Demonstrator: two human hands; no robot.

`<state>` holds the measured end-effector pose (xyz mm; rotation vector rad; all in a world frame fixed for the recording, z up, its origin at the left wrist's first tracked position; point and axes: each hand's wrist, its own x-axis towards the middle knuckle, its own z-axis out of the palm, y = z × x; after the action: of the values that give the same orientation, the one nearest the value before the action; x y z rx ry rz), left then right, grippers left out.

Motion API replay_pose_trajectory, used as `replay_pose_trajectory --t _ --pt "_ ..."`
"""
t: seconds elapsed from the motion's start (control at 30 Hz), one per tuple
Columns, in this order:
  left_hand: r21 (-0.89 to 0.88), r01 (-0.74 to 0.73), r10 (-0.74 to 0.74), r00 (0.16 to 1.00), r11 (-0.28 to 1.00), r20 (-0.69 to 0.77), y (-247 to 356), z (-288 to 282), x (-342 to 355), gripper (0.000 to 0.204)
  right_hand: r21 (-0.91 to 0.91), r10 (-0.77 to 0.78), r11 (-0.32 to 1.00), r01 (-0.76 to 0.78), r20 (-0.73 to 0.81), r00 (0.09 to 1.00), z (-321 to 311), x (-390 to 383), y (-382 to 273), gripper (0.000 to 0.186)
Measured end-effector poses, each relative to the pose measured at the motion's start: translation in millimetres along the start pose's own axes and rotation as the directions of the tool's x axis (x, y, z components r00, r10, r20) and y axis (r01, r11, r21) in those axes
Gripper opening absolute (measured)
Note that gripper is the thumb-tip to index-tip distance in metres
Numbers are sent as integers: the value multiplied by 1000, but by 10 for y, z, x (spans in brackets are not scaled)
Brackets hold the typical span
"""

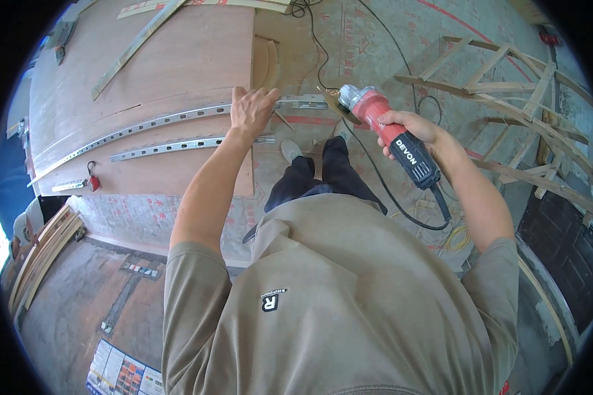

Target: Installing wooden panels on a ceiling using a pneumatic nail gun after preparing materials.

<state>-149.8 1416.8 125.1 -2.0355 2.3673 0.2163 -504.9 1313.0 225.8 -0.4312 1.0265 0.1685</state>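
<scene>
My left hand (249,110) is closed over a long slotted metal channel (158,120), which lies across a wooden sheet with its right end jutting past the sheet's edge. In my right hand (412,128) is a red and black angle grinder (375,108), gripped round the body. Its disc (341,107) sits right at the jutting end of the channel; whether they touch I cannot tell. A shorter slotted channel (171,147) lies nearer to me on the sheet. The grinder's black cord (408,214) loops below my right hand.
The large wooden sheet (178,59) spans the left side, with a wooden strip (138,49) on it and a small red tool (93,182) near its front edge. A timber frame (507,85) stands at the right. Cords (389,29) and a yellow cable coil (456,238) lie on the floor.
</scene>
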Motion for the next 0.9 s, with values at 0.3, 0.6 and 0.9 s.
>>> replay_pose_trajectory --t 0.3,0.6,0.9 --pt "1 2 -2 1000 1000 -18 -27 10 -17 10 -147 74 987 -70 23 997 100 -317 -95 42" --pt "-8 4 -3 998 1000 56 -25 -10 53 14 -208 -246 951 228 -61 967 189 -79 158 35" --pt "-71 -14 24 991 997 132 -103 -70 128 18 -696 -558 632 340 -105 823 137 50 500 60"
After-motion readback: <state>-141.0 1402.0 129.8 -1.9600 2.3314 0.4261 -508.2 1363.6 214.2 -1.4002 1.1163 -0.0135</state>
